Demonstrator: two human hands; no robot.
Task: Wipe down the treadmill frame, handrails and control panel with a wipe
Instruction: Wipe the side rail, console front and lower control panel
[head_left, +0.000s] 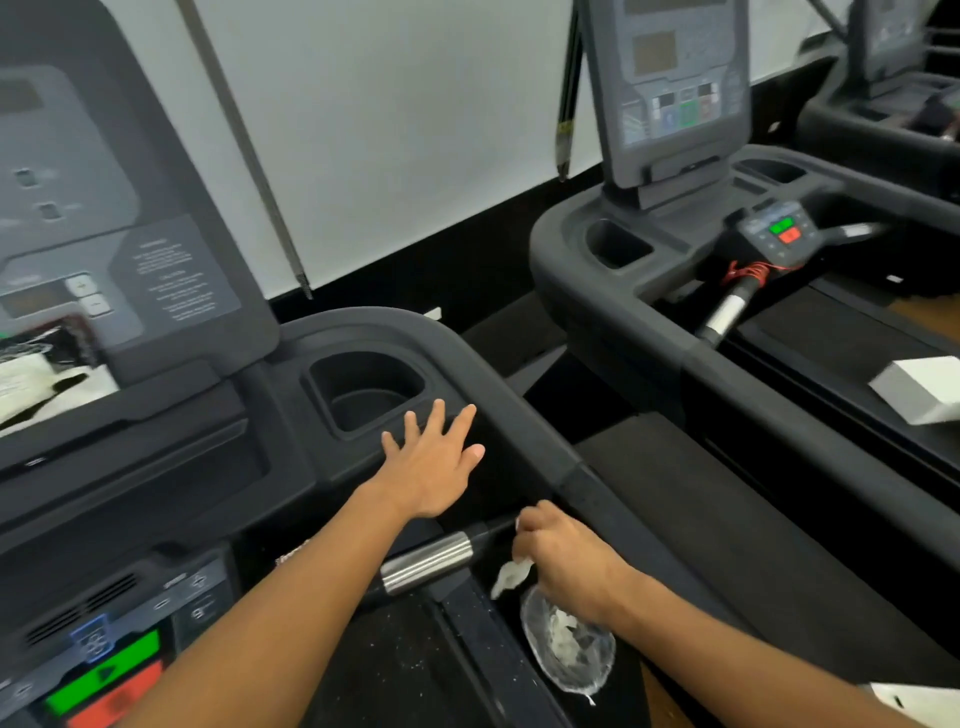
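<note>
I stand at a dark grey treadmill whose console frame (291, 431) fills the left and centre. My left hand (434, 462) lies flat with spread fingers on the frame, just right of the cup holder (363, 389). Lower right, my right hand (563, 556) grips a crumpled white wipe (511, 574) beside the black end of the inner handlebar with its steel sensor grip (428, 564). The right handrail (524, 410) runs diagonally past both hands. A clear plastic bag (569, 649) with white scraps hangs under my right wrist. The control panel (98, 660) with green and red buttons sits bottom left.
A second treadmill (613, 291) of the same kind stands to the right, with a white box (919, 387) on its belt. A third machine shows at the top right. White packaging (47, 379) lies on my console's ledge. A white wall runs behind.
</note>
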